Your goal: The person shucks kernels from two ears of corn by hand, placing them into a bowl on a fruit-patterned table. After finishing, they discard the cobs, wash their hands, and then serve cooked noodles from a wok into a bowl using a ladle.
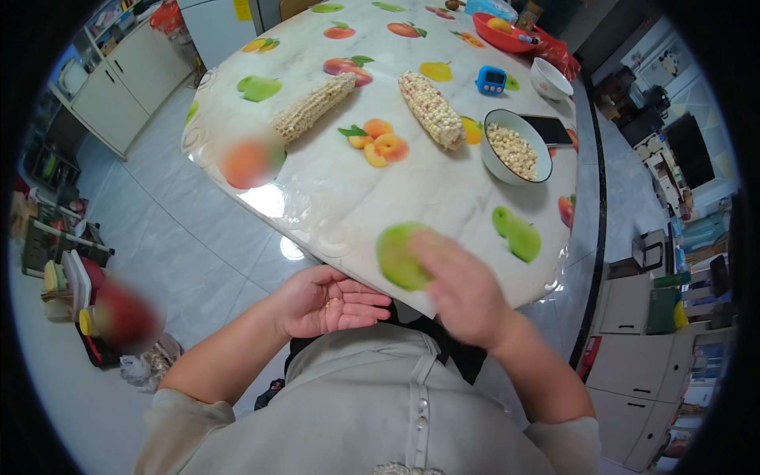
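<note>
My left hand point(336, 302) lies palm up just below the table's near edge, fingers stretched out. A few small pale bits, seemingly corn kernels, rest in its palm. Blurred by motion, my right hand point(463, 289) is low over the near edge of the tabletop, fingers extended and nothing visible in them. Farther back is a corn cob point(431, 109) that still bears many whitish and reddish kernels. To its left lies a bare-looking cob point(315, 107). A white bowl with a dark rim point(492, 168) holds loose corn kernels point(513, 149) at the right.
A fruit-patterned cover lies on the table point(317, 202). Beside the kernel bowl are a dark phone point(550, 131), a small blue timer point(491, 80) and another white bowl point(550, 81). A red basin point(503, 36) stands at the far right. Cabinets line both sides of the room.
</note>
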